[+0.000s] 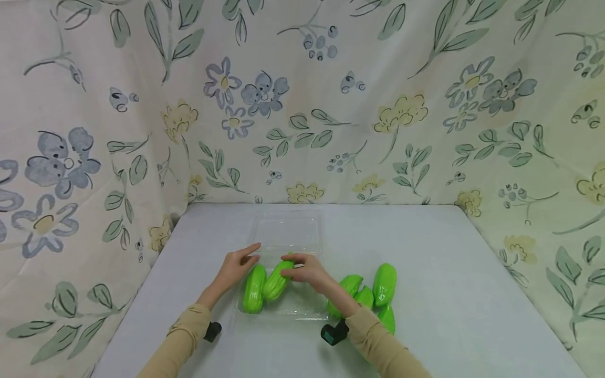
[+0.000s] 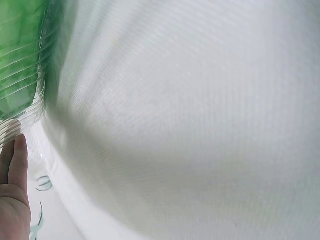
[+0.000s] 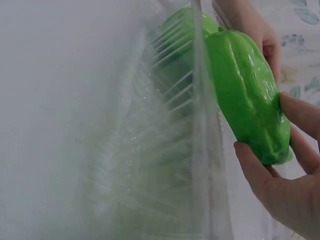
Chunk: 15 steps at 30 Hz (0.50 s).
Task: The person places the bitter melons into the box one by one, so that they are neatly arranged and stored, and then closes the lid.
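Note:
A clear plastic clamshell box lies open, its hinged lid folded back behind it. My right hand pinches one end of a glossy, ridged, pepper-like green vegetable between thumb and fingers. The right wrist view shows this vegetable tilted above the box wall. Another green vegetable lies along the left side inside the box. My left hand is at the box's back left edge, fingers mostly straight; in the left wrist view its fingertips appear against the clear plastic.
Several more green vegetables are heaped right of the box, partly hidden by my right forearm. A white cloth covers the table. Floral fabric hangs behind and along the sides. Each wrist carries a dark camera.

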Each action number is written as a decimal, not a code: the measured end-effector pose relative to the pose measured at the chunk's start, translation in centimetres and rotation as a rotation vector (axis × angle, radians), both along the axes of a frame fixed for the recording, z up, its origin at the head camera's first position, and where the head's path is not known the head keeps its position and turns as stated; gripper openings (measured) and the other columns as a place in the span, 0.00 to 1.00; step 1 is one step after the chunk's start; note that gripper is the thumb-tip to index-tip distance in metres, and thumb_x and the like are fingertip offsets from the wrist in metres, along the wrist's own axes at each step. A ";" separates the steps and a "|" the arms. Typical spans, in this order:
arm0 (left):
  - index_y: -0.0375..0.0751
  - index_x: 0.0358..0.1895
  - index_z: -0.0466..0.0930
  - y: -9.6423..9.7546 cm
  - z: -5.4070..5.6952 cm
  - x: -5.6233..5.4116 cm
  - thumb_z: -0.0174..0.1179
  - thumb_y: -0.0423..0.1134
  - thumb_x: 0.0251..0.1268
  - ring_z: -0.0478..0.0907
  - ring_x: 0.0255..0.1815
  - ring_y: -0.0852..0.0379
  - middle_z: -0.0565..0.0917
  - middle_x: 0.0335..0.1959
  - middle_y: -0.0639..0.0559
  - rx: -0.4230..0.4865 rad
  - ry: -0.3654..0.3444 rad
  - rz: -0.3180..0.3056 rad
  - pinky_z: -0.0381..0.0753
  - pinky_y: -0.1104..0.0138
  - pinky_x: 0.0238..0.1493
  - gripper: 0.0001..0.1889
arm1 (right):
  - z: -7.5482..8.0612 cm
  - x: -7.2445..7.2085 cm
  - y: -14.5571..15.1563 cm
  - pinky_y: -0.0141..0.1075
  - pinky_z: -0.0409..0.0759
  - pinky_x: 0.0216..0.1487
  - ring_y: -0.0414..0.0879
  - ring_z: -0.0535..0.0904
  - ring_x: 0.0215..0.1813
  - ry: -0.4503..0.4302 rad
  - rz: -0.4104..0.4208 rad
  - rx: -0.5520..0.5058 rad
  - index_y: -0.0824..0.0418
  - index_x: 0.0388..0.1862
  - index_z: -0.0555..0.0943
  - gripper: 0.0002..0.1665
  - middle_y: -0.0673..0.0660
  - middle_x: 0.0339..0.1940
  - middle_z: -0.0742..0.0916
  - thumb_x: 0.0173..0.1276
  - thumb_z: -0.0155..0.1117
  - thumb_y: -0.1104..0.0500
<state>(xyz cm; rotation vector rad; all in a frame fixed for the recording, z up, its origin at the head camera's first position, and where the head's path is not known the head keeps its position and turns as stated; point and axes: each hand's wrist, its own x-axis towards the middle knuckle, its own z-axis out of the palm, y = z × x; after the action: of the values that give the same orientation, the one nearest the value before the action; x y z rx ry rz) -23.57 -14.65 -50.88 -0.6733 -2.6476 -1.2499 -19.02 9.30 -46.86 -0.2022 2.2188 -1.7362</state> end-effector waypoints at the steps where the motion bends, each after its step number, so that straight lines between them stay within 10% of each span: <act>1: 0.35 0.61 0.75 0.0 0.0 0.0 0.59 0.36 0.66 0.65 0.19 0.69 0.82 0.53 0.37 0.001 -0.003 0.000 0.68 0.73 0.22 0.21 | 0.0 0.0 -0.1 0.37 0.81 0.43 0.48 0.80 0.48 0.001 0.006 0.004 0.66 0.58 0.78 0.27 0.63 0.57 0.80 0.59 0.70 0.60; 15: 0.36 0.61 0.75 0.1 -0.1 0.0 0.59 0.37 0.66 0.58 0.16 0.70 0.82 0.52 0.37 0.018 -0.007 -0.003 0.65 0.72 0.20 0.21 | -0.7 -0.3 -0.2 0.38 0.81 0.46 0.57 0.79 0.54 0.015 0.070 0.031 0.66 0.59 0.77 0.27 0.64 0.64 0.76 0.60 0.69 0.61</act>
<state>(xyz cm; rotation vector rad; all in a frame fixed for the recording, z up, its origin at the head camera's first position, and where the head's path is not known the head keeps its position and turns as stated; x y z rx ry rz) -23.58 -14.59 -51.00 -0.6713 -2.6381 -1.2780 -19.28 9.09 -47.56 -0.2831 2.2199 -1.6678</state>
